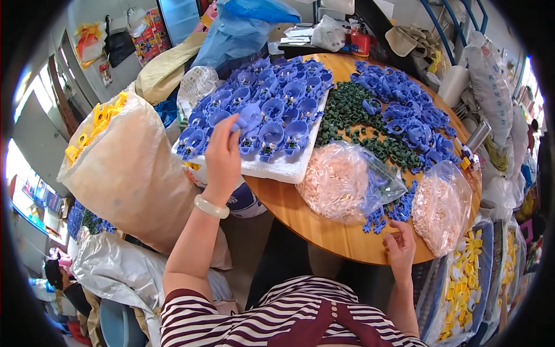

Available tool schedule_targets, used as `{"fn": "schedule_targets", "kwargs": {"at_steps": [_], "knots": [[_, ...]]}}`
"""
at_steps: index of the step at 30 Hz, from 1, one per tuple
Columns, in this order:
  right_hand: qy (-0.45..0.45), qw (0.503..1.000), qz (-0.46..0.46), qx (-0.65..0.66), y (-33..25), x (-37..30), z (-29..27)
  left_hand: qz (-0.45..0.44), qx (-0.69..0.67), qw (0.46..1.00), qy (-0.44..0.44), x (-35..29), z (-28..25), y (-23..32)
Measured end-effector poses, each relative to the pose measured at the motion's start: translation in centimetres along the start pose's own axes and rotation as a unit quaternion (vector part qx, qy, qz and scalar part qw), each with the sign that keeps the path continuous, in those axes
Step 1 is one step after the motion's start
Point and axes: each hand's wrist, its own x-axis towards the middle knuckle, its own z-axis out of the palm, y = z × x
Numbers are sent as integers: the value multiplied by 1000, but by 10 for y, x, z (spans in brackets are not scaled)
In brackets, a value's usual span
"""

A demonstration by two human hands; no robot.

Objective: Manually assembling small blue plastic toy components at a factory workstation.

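Note:
My left hand (222, 159), a pale bangle at its wrist, is raised over the near left part of a white foam tray (295, 172). Its fingertips pinch a blue plastic cup-shaped piece (250, 117), slightly blurred. Rows of similar blue cup-shaped pieces (272, 134) with small dark and pale details fill the tray. By the front edge of the round wooden table, my right hand (401, 248) has its fingers loosely bent and apart, with nothing visible in them. Just beyond its fingertips lie small blue plastic pieces (374, 220).
Two clear bags of small pale pink pieces (332, 182) (438, 208) lie on the table (315, 228). Behind them are dark green pieces (350, 107) and a heap of blue pieces (404, 104). A large sack with yellow parts (124, 173) stands left; bags of yellow parts (462, 283) stand right.

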Motion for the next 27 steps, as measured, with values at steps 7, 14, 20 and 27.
{"fn": "schedule_targets", "kwargs": {"at_steps": [7,14,20,27], "knots": [[3,1000,-20,-21,-2,1,1,178,136,971,-88,-33,25,-20],[-1,997,-52,-59,0,-1,1,148,77,976,-139,-46,19,-10],[4,995,-61,-83,-1,0,3,141,64,976,-151,-55,13,-16],[-5,991,-67,-119,-4,-1,8,123,1,981,-148,-50,5,-18]]}}
